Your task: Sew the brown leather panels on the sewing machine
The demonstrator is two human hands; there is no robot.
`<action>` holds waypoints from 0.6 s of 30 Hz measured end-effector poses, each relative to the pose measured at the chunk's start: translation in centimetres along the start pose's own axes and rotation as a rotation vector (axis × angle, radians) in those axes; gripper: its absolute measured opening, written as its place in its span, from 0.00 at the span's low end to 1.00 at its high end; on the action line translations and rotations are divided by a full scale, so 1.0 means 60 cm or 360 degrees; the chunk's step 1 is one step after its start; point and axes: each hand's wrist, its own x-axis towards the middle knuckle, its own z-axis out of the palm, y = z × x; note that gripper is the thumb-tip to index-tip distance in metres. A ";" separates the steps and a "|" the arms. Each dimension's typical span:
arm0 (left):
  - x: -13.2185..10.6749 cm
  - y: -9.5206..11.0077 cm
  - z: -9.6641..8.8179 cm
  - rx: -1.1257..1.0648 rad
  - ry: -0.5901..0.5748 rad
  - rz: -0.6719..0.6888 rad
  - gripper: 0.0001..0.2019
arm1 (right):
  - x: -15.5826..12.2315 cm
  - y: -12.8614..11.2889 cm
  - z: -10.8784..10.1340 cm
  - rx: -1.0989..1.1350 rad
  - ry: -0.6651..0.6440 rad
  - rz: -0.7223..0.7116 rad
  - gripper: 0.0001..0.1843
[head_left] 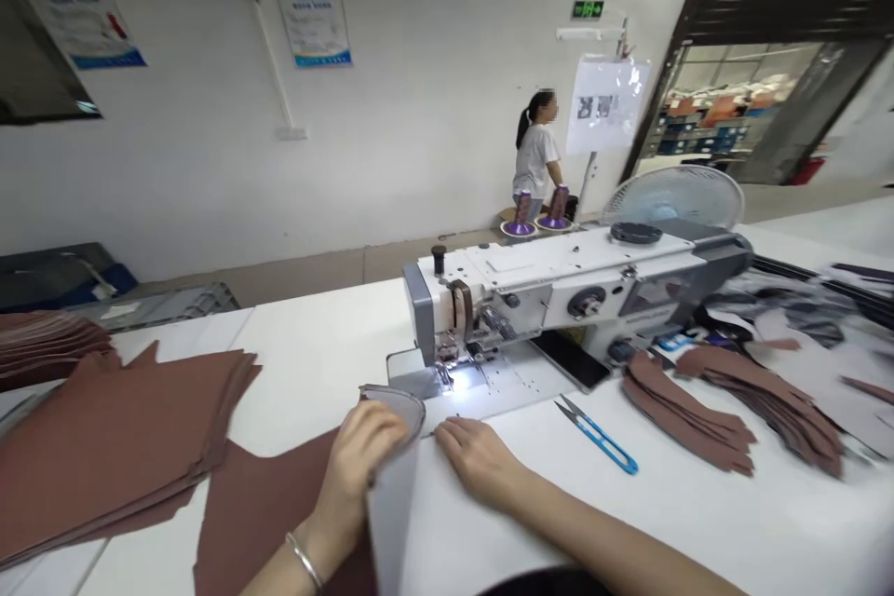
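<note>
Pale grey panel point(391, 521): held upright on its edge, its curved rim close to the lit presser foot point(443, 375), at the front of the machine.
Left hand point(363, 466): grasping that panel by the curved rim, curled around it, a metal bangle point(304, 561) on the wrist.
Right hand point(475, 461): released, open and flat on the white worktable point(314, 345), just beside the panel.
Nearest tool: blue-handled thread snips point(597, 436), lying on the table right of that hand.
Straight ahead: white industrial sewing machine point(559, 289), set into the table.
Left side: stacked brown cut panels point(118, 447).
Right side: curved brown strips point(688, 414), in 2 piles.
Far wall: 1 co-worker point(536, 144), standing beyond 2 purple-based thread cones point(555, 209).
</note>
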 end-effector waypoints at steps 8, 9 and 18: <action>-0.085 0.042 0.135 0.0427 -0.0396 0.0397 0.17 | -0.108 -0.029 -0.061 0.0029 -0.0137 0.0118 0.17; -0.087 0.042 0.141 0.0399 -0.0435 0.0336 0.17 | -0.115 -0.038 -0.075 0.0011 -0.0120 0.0104 0.19; -0.082 0.049 0.171 0.0252 -0.0460 0.0141 0.17 | -0.132 -0.059 -0.116 -0.0221 -0.0137 -0.0184 0.10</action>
